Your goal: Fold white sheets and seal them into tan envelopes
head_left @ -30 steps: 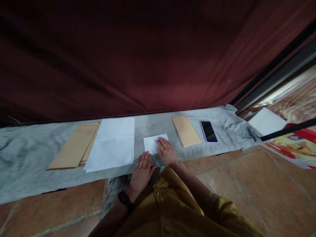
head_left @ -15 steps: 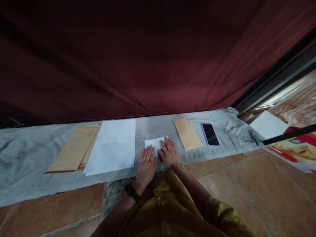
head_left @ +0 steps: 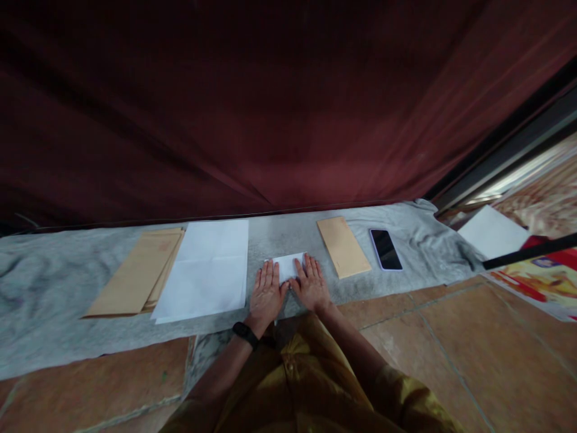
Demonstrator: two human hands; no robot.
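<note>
A small folded sheet of white paper [head_left: 289, 268] lies flat on the grey cloth [head_left: 282, 231] in front of me. My left hand [head_left: 267, 293] rests palm down on its left side, fingers stretched out. Over its right side lies my right hand [head_left: 311, 285], also flat with fingers extended. The two thumbs nearly meet at the paper's near edge. Both palms hide the paper's left and right ends. To the left is a stack of larger white sheets [head_left: 210, 270] with fold creases. A single brown envelope [head_left: 344, 248] lies to the right of my right hand.
Several brown envelopes [head_left: 130, 276] lie overlapped at the left. A phone [head_left: 386, 250] with a dark screen sits right of the single envelope. A dark red curtain [head_left: 288, 120] hangs along the cloth's far edge. A black bar [head_left: 532, 251] and printed packaging [head_left: 550, 279] are at the right.
My left hand has slid slightly left over the small paper, and the thumbs have come together at its near edge. My right hand stays flat in nearly the same place.
</note>
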